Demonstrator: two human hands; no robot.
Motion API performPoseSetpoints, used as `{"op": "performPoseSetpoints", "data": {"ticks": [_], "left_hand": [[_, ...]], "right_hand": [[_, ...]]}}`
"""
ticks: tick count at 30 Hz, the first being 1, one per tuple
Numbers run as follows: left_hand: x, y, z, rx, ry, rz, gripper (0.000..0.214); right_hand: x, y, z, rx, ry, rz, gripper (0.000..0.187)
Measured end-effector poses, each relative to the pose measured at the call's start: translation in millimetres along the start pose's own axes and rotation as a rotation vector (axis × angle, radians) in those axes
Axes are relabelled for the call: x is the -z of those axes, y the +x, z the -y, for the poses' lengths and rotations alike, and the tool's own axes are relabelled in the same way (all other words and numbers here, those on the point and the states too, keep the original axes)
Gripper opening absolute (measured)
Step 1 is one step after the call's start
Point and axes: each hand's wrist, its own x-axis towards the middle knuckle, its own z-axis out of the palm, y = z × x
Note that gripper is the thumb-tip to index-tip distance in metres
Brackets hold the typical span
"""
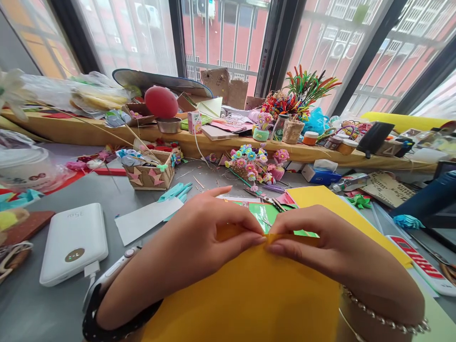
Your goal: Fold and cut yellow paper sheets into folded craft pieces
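My left hand (206, 228) and my right hand (320, 237) meet at the top edge of a large orange-yellow sheet of paper (256, 294) that lies in front of me. Both hands pinch the edge between thumb and fingers, fingertips almost touching each other. A second yellow sheet (320, 199) and a green sheet (265, 213) lie on the grey table just behind the hands. Scissors (265, 198) rest on the green sheet. A beaded bracelet circles my right wrist and a dark band my left.
A white power bank (73, 242) with a cable lies at the left, a white paper slip (147, 219) beside it. A cardboard box with stars (151, 173), paper flowers (252, 164), a tissue box (320, 173) and a cluttered wooden ledge (199, 140) stand behind. A red-white ruler (420, 261) lies right.
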Motion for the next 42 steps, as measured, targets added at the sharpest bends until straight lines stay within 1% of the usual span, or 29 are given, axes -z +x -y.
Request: {"op": "performPoseSetpoints", "data": {"ticks": [6,10,13,16,17,18,19,21,22,23,24,27,28,30,32,35,38,42], "left_hand": [[1.1,-0.5,-5.0,0.005,0.021,0.003,0.010],[1.7,1.3,-5.9,0.011,0.028,0.006,0.009],[1.6,0.7,-3.7,-0.002,0.046,0.010,0.010],[2.3,-1.8,2.4,0.021,0.104,0.015,0.009],[2.8,-2.6,5.4,0.050,0.123,-0.009,0.015],[3.4,-3.0,9.0,0.086,0.137,-0.062,0.025],[4.1,-3.0,12.9,0.127,0.144,-0.145,0.039],[5.4,-1.7,21.5,0.229,0.133,-0.351,0.069],[6.0,-0.6,25.6,0.286,0.099,-0.422,0.078],[6.6,0.7,29.3,0.341,0.037,-0.444,0.080],[7.0,2.0,32.3,0.393,-0.052,-0.418,0.075],[7.7,5.5,34.6,0.486,-0.350,-0.251,0.037],[7.8,6.3,32.9,0.502,-0.402,-0.234,0.027],[8.1,7.5,26.4,0.530,-0.433,-0.263,0.019],[8.3,7.9,18.4,0.545,-0.433,-0.334,0.015],[8.9,7.6,10.1,0.524,-0.419,-0.426,0.009],[9.6,6.7,9.0,0.472,-0.373,-0.466,0.006],[10.4,5.9,10.0,0.423,-0.314,-0.495,0.003]], "right_hand": [[3.2,1.9,-0.1,0.019,0.061,0.035,0.013],[4.1,3.3,-1.1,0.037,0.061,0.035,0.012],[3.8,4.5,-2.4,0.051,0.049,0.046,0.015],[3.2,6.6,-5.5,0.046,-0.005,0.000,0.015],[3.2,7.6,-7.0,0.034,-0.034,-0.041,0.013],[3.4,8.5,-8.5,0.016,-0.064,-0.092,0.012],[3.8,9.4,-9.9,-0.007,-0.089,-0.146,0.012],[5.1,10.6,-12.0,-0.066,-0.115,-0.245,0.014],[5.7,11.0,-12.6,-0.093,-0.121,-0.284,0.015],[6.3,11.2,-12.9,-0.112,-0.127,-0.317,0.016],[6.7,11.2,-13.1,-0.125,-0.133,-0.341,0.017],[7.1,11.2,-13.3,-0.132,-0.141,-0.373,0.017],[7.0,11.3,-13.5,-0.129,-0.135,-0.369,0.018],[6.6,11.8,-13.9,-0.121,-0.120,-0.352,0.019],[6.2,12.5,-14.2,-0.124,-0.112,-0.319,0.021],[6.0,13.0,-13.6,-0.141,-0.092,-0.285,0.023],[6.8,12.3,-12.3,-0.135,-0.066,-0.262,0.023],[9.2,11.5,-11.6,-0.149,0.014,-0.199,0.022]]}}
